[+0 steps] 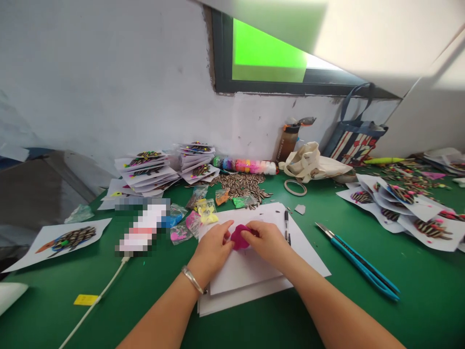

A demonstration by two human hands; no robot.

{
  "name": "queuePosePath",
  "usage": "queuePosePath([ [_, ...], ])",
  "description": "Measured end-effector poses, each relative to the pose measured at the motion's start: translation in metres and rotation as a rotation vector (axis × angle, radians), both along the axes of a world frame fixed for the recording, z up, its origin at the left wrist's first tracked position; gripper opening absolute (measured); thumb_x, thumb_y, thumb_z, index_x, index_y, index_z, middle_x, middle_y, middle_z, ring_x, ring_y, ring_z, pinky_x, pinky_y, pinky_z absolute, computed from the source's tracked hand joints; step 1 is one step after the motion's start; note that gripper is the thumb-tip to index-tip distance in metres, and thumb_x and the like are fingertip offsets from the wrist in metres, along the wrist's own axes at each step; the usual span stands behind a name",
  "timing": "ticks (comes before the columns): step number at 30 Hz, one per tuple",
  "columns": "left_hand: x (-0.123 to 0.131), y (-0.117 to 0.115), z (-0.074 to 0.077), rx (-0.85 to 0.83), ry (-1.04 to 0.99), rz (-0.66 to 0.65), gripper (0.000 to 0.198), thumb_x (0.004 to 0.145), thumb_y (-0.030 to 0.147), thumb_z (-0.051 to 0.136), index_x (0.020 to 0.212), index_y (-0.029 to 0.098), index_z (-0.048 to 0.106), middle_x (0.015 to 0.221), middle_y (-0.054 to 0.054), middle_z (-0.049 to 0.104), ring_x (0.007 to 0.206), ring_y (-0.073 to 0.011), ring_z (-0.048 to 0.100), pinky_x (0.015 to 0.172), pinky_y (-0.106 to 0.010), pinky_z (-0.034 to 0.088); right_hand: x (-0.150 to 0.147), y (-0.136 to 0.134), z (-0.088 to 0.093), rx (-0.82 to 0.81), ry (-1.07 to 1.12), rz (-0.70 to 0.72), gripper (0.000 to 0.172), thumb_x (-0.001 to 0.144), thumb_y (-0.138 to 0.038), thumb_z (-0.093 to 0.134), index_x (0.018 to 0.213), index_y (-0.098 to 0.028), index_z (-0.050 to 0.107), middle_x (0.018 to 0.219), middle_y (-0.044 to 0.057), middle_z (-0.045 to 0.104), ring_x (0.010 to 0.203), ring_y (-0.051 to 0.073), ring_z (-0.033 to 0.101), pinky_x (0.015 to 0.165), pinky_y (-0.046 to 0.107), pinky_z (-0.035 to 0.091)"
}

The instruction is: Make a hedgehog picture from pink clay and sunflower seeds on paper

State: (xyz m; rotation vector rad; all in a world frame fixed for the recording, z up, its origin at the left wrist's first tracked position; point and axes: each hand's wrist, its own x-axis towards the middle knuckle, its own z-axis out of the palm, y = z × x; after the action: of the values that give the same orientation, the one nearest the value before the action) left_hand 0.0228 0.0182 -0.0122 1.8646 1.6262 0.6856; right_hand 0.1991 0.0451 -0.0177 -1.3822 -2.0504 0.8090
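A flat magenta piece of soft clay (240,237) is over the white paper sheets (250,271) in front of me. My right hand (264,238) pinches its right edge between thumb and fingers. At its left edge, my left hand (215,246) touches it with thumb and fingers curled close. A black pen (286,223) lies on the paper to the right of my right hand. Left of the paper are small clear bags of coloured clay, among them a yellow one (207,212) and a pink one (179,234).
Striped sunflower seeds (241,186) are heaped behind the paper, near stacks of seed pictures (145,169). Blue tweezers (359,261) lie at right. A tape roll (295,187), a cloth bag (312,164) and a bottle (288,140) stand farther back. A white cable (98,300) crosses the left side.
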Motion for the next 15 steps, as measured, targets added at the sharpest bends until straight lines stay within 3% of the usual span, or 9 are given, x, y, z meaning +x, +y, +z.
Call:
queuePosePath([
  [15, 0.003, 0.001, -0.001, -0.002, 0.139, -0.024, 0.052, 0.078, 0.019, 0.050, 0.130, 0.017, 0.050, 0.097, -0.006, 0.059, 0.092, -0.0199, 0.053, 0.083, -0.030, 0.041, 0.026, 0.012, 0.007, -0.081, -0.153, -0.098, 0.021, 0.078, -0.034, 0.053, 0.065, -0.020, 0.063, 0.060, -0.002, 0.058, 0.059, 0.012, 0.048, 0.052, 0.023, 0.027],
])
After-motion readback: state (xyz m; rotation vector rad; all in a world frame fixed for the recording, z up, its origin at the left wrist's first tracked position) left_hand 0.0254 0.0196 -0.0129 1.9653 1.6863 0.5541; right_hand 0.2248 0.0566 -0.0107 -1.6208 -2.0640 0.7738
